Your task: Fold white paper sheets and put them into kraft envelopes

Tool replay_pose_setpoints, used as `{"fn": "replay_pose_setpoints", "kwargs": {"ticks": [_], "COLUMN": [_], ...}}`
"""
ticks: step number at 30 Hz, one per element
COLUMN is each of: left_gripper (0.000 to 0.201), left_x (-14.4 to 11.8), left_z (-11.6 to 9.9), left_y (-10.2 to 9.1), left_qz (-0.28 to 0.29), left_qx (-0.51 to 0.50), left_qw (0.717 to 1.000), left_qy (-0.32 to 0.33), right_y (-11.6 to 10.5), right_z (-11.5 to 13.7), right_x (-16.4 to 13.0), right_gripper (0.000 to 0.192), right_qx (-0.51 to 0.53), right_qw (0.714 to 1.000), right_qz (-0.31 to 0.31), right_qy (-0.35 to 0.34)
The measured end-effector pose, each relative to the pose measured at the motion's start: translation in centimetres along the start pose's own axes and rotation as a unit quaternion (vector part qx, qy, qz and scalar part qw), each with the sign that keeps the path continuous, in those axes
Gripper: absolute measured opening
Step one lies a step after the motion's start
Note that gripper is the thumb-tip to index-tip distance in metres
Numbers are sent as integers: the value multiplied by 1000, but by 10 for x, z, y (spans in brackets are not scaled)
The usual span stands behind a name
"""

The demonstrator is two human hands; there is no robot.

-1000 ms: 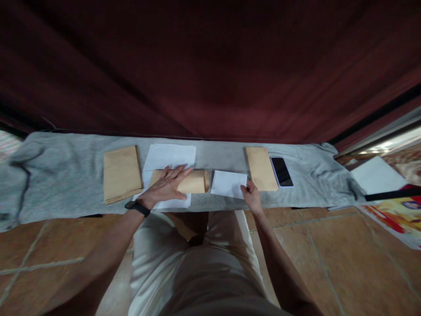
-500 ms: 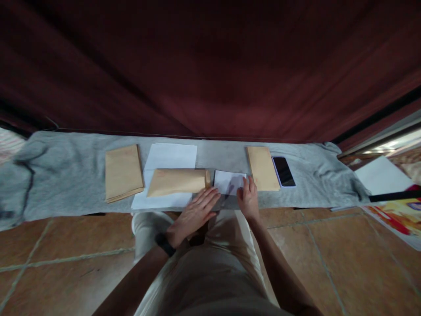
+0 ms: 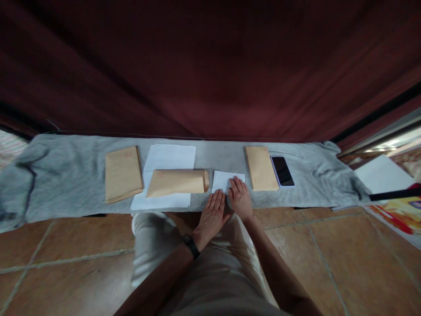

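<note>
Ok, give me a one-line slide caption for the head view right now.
Both hands, left hand and right hand, press flat on a folded white sheet beside a brown envelope.

The near half of the small white paper (image 3: 225, 179) lies under both hands, the left hand (image 3: 213, 215) and the right hand (image 3: 240, 198), so its near edge cannot be seen. Whether the palms press flat on it cannot be told. The grey cloth (image 3: 66, 175) hides the whole bench top, and its left end runs off the picture. The large white sheets (image 3: 169, 157) are partly covered by the long brown envelope (image 3: 177, 182) lying across them. Faint red marks on the brown envelope stack (image 3: 122, 173) near the left end are too small to read. At the right edge, a white sheet (image 3: 378, 175) and a coloured print (image 3: 399, 219) are cut off.
</note>
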State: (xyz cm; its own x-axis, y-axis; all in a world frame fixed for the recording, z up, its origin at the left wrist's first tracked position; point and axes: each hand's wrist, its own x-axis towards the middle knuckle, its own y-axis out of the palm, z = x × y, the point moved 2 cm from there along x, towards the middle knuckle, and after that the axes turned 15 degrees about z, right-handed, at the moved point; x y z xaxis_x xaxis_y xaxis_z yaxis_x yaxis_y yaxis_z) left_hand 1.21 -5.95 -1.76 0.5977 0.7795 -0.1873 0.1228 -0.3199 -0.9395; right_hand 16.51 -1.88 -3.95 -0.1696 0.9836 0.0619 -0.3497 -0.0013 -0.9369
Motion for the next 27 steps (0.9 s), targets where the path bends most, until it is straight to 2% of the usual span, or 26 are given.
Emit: {"fn": "replay_pose_setpoints", "kwargs": {"ticks": [6,11,17,20,23,27], "left_gripper": [78,74,65,60,61,64], "left_x": [-13,-7,5,5,3,2], "left_z": [5,2,-5,-4,-1,0], "left_y": [1,0,-5,-7,-6,-3], "left_qz": [-10,-16,-39,-36,-24,-9], "left_qx": [8,26,25,26,35,44], "left_qw": [1000,998,997,997,997,997], "left_qy": [-29,-50,-67,-62,-58,-65], "right_y": [-2,-9,-9,-7,-7,-11], "right_z": [-9,-10,20,23,13,-6], "right_x": [-2,-2,18,23,17,2], "right_gripper": [47,47,49,46,46,54], "right_qx": [-9,-11,16,16,18,21], "right_qw": [1000,999,998,996,999,995], "right_qz": [-5,-9,60,75,49,-6], "right_qy": [11,52,-32,-38,-6,99]}}
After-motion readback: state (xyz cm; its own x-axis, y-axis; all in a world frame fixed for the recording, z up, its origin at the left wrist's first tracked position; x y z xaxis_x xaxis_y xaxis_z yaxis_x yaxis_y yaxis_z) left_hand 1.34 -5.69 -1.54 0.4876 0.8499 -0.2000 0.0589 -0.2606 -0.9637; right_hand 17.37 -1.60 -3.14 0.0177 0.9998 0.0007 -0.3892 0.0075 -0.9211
